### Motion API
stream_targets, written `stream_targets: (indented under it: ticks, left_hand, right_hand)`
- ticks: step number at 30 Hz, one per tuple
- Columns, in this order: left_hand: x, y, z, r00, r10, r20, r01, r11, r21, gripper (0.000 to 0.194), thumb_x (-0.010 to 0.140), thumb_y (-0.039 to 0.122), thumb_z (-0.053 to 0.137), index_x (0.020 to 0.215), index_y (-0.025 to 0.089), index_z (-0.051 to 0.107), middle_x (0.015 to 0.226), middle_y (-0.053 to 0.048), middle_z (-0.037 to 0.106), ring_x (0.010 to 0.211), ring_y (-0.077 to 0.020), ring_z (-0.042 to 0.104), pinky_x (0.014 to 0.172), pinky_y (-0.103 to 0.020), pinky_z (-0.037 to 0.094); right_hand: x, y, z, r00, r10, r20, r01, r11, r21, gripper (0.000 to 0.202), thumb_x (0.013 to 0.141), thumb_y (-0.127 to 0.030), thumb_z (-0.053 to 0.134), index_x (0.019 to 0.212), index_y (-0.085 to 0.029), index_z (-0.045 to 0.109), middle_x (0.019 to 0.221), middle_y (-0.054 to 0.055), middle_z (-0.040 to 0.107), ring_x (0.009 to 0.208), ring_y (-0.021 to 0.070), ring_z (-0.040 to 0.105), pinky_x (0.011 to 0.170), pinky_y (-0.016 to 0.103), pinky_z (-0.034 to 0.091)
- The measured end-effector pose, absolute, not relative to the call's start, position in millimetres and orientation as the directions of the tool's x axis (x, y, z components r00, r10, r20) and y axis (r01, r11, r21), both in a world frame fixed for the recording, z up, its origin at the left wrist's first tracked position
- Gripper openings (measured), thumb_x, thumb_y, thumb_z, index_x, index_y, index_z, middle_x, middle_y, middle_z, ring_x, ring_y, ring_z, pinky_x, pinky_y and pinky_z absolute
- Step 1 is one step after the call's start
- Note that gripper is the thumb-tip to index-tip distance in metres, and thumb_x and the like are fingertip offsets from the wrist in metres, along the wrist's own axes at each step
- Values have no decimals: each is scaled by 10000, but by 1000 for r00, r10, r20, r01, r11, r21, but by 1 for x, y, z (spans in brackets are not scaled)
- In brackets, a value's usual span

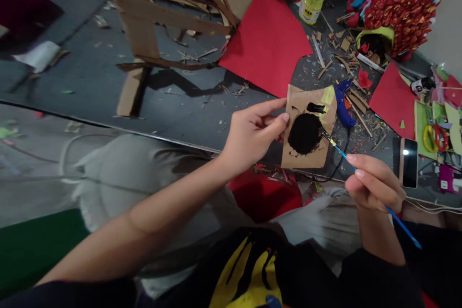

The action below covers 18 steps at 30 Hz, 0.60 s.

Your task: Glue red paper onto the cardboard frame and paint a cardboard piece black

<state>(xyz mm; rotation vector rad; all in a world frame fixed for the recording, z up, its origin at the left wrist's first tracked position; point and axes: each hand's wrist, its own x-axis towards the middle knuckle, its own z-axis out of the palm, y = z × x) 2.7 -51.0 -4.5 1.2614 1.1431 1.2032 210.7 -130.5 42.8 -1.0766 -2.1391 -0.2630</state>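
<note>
A piece of brown cardboard (310, 160) lies at the table's front edge, with a large black painted circle (305, 133) and a short black bar above it. My left hand (254, 130) pinches the cardboard's left edge between thumb and fingers. In my right hand (375, 183) is a thin blue paintbrush (341, 152), held along its handle. Its dark tip meets the right edge of the black circle. Just right of the cardboard lies a blue glue gun (344, 106), its cable running down past the table edge.
Red sheets (269, 41), a yellow jar (311, 4) and cardboard strips (139, 14) lie farther back. Scraps litter the dark table (187, 120). At the right are a phone (408, 163), scissors (440, 137) and a red flowery decoration (400, 12).
</note>
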Motion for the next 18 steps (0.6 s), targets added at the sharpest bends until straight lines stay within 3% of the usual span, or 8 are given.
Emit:
stream_targets:
  ticks: [3, 6, 9, 14, 18]
  left_hand:
    - [4, -53, -3, 60, 997, 38, -28, -36, 999, 271, 746, 260, 634, 990, 166, 707, 544, 26, 638, 419, -88, 537, 433, -203, 520]
    - [4, -51, -5, 23, 999, 29, -51, -28, 998, 270, 735, 251, 633, 981, 175, 716, 527, 33, 625, 393, -73, 503, 416, -195, 512]
    - [3, -49, -6, -18, 999, 38, -49, -38, 998, 264, 731, 259, 636, 972, 191, 720, 530, 37, 627, 388, -72, 495, 409, -198, 512]
    - [4, -51, -6, -4, 998, 60, 4, -60, 998, 271, 737, 273, 636, 981, 188, 716, 523, 30, 620, 420, -87, 527, 436, -202, 514]
    - [5, -56, -6, 55, 994, 98, 62, -101, 993, 289, 725, 291, 631, 974, 173, 719, 577, 7, 663, 476, -95, 571, 482, -184, 514]
  right_hand:
    - [206, -123, 39, -426, 476, 769, 709, 704, -43, 100, 814, -185, 623, 792, -167, 528, 812, 25, 706, 780, 126, 692, 635, 237, 613]
    - [201, -119, 36, -420, 463, 780, 686, 725, -61, 110, 820, -185, 613, 759, -154, 528, 778, 29, 704, 751, 123, 693, 630, 228, 613]
    - [200, -119, 36, -384, 487, 784, 685, 720, -112, 124, 843, -220, 585, 746, -169, 528, 751, 13, 707, 694, 111, 688, 590, 219, 602]
    - [203, -119, 31, -206, 549, 810, 645, 699, -310, 148, 843, -301, 583, 797, -163, 554, 697, 7, 688, 623, 123, 674, 513, 232, 563]
    - [205, -116, 27, -148, 551, 821, 672, 665, -326, 150, 845, -314, 576, 798, -173, 555, 664, -4, 675, 587, 124, 661, 487, 233, 540]
